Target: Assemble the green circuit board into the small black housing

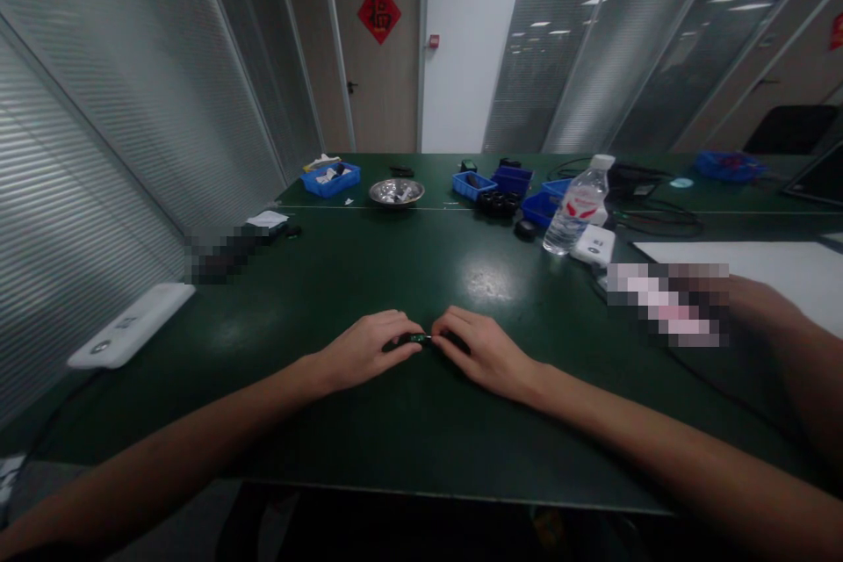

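Note:
Both my hands rest on the dark green table (pixel 408 421), meeting at its middle. My left hand (pixel 369 349) has its fingers curled and pinches one end of a small dark part (pixel 417 338) with a greenish spot. My right hand (pixel 480 351) is also closed, pinching the other end of the same small part. What the part is, I cannot make out. Both forearms lie across the table's near edge.
Another person's arm (pixel 777 325) rests at the right near white paper (pixel 757 268). A water bottle (pixel 578 209), blue bins (pixel 331 178), a metal bowl (pixel 396 191) and cables (pixel 652 215) stand farther back. A white device (pixel 132 325) lies at left.

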`<state>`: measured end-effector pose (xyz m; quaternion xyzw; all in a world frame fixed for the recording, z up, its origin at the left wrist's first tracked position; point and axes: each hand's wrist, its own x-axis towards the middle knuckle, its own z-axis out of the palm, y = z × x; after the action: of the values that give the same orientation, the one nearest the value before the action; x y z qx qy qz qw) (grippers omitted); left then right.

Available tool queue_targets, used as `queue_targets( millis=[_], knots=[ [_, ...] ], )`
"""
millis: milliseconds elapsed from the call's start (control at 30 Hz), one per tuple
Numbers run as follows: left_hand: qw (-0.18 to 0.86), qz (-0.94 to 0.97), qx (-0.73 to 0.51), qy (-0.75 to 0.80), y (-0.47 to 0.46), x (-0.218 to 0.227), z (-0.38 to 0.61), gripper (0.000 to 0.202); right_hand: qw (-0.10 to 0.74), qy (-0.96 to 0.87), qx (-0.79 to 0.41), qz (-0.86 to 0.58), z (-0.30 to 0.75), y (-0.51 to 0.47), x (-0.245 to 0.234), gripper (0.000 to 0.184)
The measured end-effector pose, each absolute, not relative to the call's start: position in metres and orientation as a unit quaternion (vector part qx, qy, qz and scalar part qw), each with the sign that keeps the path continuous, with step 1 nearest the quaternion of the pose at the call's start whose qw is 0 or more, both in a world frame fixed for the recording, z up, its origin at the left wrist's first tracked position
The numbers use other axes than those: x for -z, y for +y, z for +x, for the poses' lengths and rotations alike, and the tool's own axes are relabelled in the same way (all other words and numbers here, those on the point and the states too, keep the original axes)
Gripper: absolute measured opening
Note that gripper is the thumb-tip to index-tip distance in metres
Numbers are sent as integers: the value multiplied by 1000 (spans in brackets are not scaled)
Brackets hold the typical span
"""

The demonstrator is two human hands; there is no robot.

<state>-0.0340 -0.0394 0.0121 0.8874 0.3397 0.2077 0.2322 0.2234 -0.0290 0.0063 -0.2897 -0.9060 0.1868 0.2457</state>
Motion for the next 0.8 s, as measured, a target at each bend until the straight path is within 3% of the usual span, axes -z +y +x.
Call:
queue_targets(
  millis=[333, 500, 800],
  knots=[
    [483, 739, -270, 384, -40, -14, -30, 36, 278, -890, -215, -291, 222, -32, -8, 14],
    [548, 693, -277, 377, -34, -6, -31, 36, 294, -886, -223, -280, 221, -32, -10, 10],
    [622, 615, -301, 380, -29, -3, -31, 39, 368, -847, -295, -246, 227, -27, -15, 20]
  ],
)
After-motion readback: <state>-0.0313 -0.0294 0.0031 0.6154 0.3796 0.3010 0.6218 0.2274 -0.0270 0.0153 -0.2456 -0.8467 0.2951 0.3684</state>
